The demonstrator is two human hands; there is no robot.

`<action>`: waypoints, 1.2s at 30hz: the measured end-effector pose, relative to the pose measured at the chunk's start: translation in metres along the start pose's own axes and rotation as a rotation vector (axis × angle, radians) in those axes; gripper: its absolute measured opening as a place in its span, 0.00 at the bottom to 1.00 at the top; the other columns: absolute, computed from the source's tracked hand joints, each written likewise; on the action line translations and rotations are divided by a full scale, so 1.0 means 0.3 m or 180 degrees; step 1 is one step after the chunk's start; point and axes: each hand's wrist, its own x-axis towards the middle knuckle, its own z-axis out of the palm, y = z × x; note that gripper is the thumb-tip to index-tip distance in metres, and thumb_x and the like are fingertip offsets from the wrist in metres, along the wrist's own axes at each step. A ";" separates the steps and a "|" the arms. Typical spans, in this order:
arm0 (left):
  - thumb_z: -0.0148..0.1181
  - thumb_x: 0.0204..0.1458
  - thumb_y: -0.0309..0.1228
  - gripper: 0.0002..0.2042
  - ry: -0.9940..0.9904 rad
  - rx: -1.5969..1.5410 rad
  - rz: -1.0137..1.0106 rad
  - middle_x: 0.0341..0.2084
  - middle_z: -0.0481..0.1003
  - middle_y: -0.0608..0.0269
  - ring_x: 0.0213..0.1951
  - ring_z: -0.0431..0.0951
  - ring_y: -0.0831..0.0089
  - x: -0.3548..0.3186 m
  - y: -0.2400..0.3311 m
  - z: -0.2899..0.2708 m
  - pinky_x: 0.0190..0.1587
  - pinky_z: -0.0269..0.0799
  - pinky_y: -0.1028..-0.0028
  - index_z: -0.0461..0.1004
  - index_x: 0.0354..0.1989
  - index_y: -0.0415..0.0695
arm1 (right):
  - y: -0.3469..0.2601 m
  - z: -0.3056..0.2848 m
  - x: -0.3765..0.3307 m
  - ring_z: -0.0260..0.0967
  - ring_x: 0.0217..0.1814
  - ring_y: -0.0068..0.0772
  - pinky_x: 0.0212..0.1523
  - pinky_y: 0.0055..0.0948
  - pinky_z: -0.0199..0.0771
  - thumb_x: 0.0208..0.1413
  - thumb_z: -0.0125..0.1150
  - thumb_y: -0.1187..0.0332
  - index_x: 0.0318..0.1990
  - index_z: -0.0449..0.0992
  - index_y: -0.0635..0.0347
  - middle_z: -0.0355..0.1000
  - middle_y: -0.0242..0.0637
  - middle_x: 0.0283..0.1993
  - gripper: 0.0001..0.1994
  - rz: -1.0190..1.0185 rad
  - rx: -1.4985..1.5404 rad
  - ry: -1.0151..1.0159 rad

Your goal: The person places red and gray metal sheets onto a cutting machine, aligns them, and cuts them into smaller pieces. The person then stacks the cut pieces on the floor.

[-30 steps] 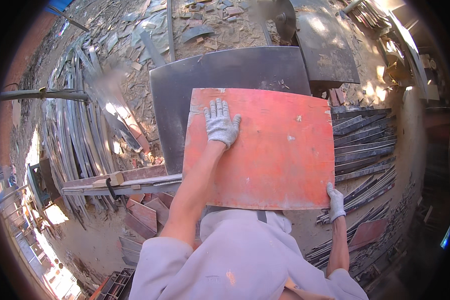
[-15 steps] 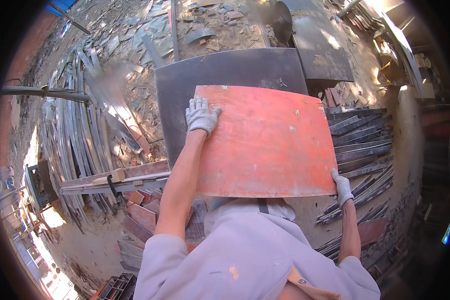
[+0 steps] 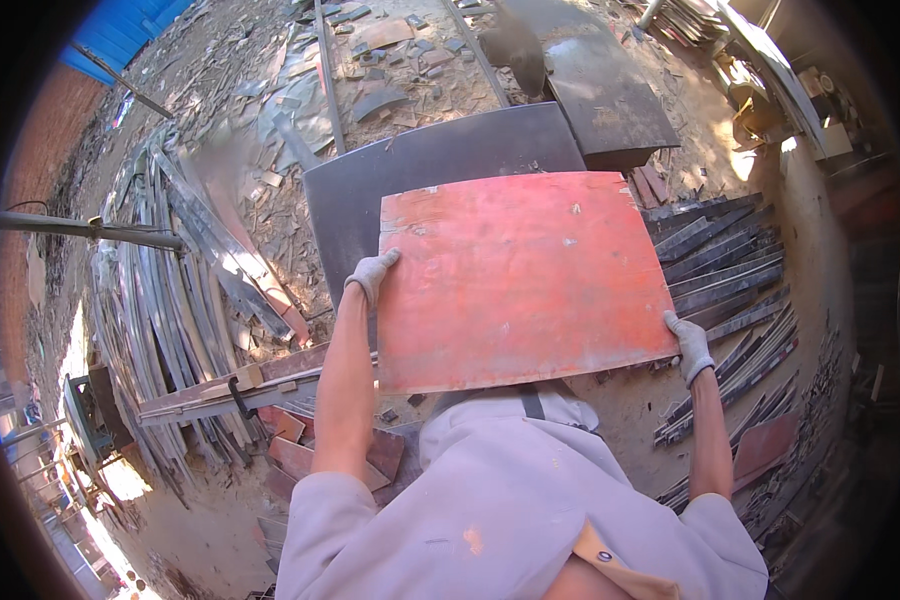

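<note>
A red-faced board, scuffed and chipped at its far left corner, is held in front of my body over a dark worktable. My left hand, in a grey work glove, grips the board's left edge with the thumb over the face and the fingers out of sight beneath. On the right edge, near the lower corner, my gloved right hand has hold of it the same way. The board covers much of the dark tabletop; part of that top shows beyond and to its left.
Long narrow strips lie heaped at the left, and dark strips are stacked at the right. A rail with a wooden block juts from the table's left side. Broken board pieces litter the ground beyond. A dark round disc stands behind the table.
My left hand has gone from lying flat on the board's face to gripping its left edge. The board has shifted slightly left and tilted. My right hand keeps its hold.
</note>
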 end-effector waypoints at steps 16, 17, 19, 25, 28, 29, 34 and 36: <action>0.60 0.67 0.30 0.17 -0.1823 -0.3055 0.0401 0.51 0.81 0.57 0.51 0.83 0.63 -0.413 0.184 0.414 0.55 0.83 0.60 0.71 0.61 0.40 | 0.153 0.341 -0.144 0.76 0.62 0.47 0.66 0.50 0.76 0.64 0.67 0.61 0.60 0.77 0.63 0.78 0.44 0.60 0.22 -0.0108 0.2818 -0.0588; 0.62 0.66 0.30 0.18 -0.1978 -0.3405 0.0404 0.51 0.81 0.56 0.50 0.84 0.62 -0.391 0.227 0.414 0.54 0.83 0.60 0.71 0.62 0.39 | 0.131 0.305 -0.131 0.76 0.62 0.48 0.67 0.51 0.76 0.64 0.67 0.62 0.60 0.77 0.65 0.79 0.45 0.60 0.21 -0.0194 0.2750 -0.0619; 0.64 0.65 0.29 0.18 -0.1925 -0.3627 0.0473 0.50 0.82 0.55 0.48 0.84 0.61 -0.296 0.283 0.414 0.53 0.84 0.61 0.73 0.60 0.37 | 0.041 0.263 -0.160 0.78 0.60 0.48 0.67 0.49 0.76 0.62 0.68 0.67 0.59 0.77 0.67 0.79 0.46 0.58 0.21 -0.0110 0.2677 -0.0760; 0.68 0.56 0.21 0.08 -0.0924 -0.2282 0.1256 0.41 0.84 0.53 0.41 0.86 0.64 -0.194 0.282 0.549 0.47 0.84 0.65 0.84 0.43 0.34 | 0.188 0.127 -0.023 0.79 0.58 0.46 0.64 0.47 0.80 0.57 0.71 0.71 0.62 0.75 0.65 0.79 0.42 0.58 0.25 -0.0255 0.2607 -0.0280; 0.68 0.55 0.19 0.09 -0.0679 -0.2357 0.1310 0.41 0.84 0.53 0.41 0.85 0.64 -0.191 0.216 0.550 0.47 0.85 0.65 0.83 0.45 0.34 | 0.224 0.151 -0.034 0.79 0.57 0.47 0.64 0.46 0.80 0.57 0.71 0.71 0.61 0.76 0.66 0.79 0.42 0.58 0.24 -0.0001 0.2683 -0.0271; 0.70 0.54 0.21 0.11 -0.0768 -0.2487 0.1277 0.40 0.84 0.56 0.39 0.85 0.68 -0.190 0.199 0.548 0.46 0.84 0.67 0.83 0.45 0.33 | 0.238 0.154 -0.033 0.79 0.57 0.46 0.64 0.46 0.80 0.57 0.71 0.71 0.60 0.76 0.65 0.79 0.42 0.58 0.24 0.0022 0.2671 -0.0253; 0.70 0.54 0.19 0.13 -0.0872 -0.2872 0.0775 0.42 0.83 0.56 0.40 0.86 0.62 -0.136 0.158 0.539 0.48 0.85 0.63 0.81 0.47 0.34 | 0.248 0.171 -0.031 0.79 0.56 0.44 0.62 0.44 0.80 0.57 0.72 0.71 0.59 0.77 0.64 0.80 0.42 0.57 0.22 0.0255 0.2640 -0.0063; 0.70 0.54 0.20 0.12 -0.0795 -0.2755 0.0835 0.42 0.83 0.56 0.40 0.86 0.62 -0.127 0.155 0.552 0.48 0.85 0.63 0.81 0.47 0.34 | 0.247 0.181 -0.030 0.79 0.56 0.44 0.62 0.44 0.80 0.57 0.72 0.70 0.59 0.77 0.63 0.80 0.41 0.56 0.22 0.0004 0.2708 0.0084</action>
